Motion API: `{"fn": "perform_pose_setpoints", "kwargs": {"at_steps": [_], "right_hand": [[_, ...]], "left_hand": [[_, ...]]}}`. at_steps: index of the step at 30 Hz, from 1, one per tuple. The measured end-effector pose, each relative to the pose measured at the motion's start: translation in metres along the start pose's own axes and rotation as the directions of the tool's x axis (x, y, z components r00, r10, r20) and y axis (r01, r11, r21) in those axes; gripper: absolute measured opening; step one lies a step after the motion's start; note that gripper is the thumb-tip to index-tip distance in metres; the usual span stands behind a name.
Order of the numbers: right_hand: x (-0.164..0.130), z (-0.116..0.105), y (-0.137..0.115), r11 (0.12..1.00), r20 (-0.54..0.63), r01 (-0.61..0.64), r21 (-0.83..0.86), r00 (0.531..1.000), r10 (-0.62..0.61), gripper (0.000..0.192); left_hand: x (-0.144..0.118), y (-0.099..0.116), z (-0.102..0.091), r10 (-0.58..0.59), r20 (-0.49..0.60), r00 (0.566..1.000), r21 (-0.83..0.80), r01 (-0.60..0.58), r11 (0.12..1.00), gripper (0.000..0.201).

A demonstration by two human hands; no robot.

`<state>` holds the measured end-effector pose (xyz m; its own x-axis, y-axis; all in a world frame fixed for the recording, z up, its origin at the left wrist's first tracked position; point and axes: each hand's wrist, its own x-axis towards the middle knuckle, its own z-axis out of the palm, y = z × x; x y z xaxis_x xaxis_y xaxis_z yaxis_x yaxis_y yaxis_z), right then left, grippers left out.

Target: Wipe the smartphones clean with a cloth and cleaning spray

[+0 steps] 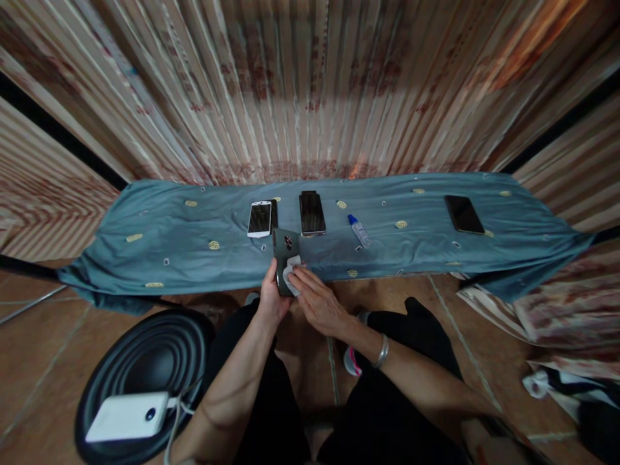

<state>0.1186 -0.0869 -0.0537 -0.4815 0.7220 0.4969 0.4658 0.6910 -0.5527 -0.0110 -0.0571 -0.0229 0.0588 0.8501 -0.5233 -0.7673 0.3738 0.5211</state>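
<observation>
A seated person holds a dark grey-green smartphone (283, 258) upright at the near edge of a teal cloth-covered bench (184, 252), its camera side facing up. The left hand (272, 297) is clamped around the phone's lower end, while the right hand (320, 303), a silver bangle (382, 351) at its wrist, presses a small pale wiping cloth (292, 271) flat against the phone's back, fingers together. Farther back lie a white smartphone (260, 218), a black smartphone (312, 212) just right of it, a small clear spray bottle (359, 230), and another dark phone (464, 214) well to the right. A white power bank (128, 416) rests on a black round stool (145, 361) near left. The wipe looks best done with the left grip steady and light, even strokes, keeping clear of what appears to be the lens cluster.
</observation>
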Motion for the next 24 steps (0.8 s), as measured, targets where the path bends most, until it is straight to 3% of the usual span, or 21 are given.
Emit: {"fn": "perform_pose_setpoints", "kwargs": {"at_steps": [10, 15, 19, 24], "right_hand": [[-0.004, 0.005, -0.007, 0.978, 0.068, 0.164, -0.128, 0.985, -0.156, 0.051], [-0.004, 0.003, -0.008, 0.957, 0.138, 0.237, -0.169, 0.967, -0.215, 0.057], [-0.005, 0.004, -0.004, 0.956, 0.117, 0.231, -0.181, 0.970, -0.213, 0.062], [-0.010, 0.008, 0.003, 0.978, 0.049, 0.129, -0.164, 0.991, -0.123, 0.063]], "left_hand": [[0.002, 0.004, -0.005, -0.060, 0.031, 0.998, -0.027, 0.060, 0.998, 0.048], [-0.003, 0.009, -0.002, -0.036, 0.056, 0.998, -0.050, 0.039, 0.998, 0.051], [-0.003, 0.013, 0.000, 0.033, 0.034, 0.999, -0.052, -0.032, 0.998, 0.055], [-0.002, 0.017, 0.000, 0.100, 0.007, 0.995, -0.083, -0.099, 0.992, 0.054]]}}
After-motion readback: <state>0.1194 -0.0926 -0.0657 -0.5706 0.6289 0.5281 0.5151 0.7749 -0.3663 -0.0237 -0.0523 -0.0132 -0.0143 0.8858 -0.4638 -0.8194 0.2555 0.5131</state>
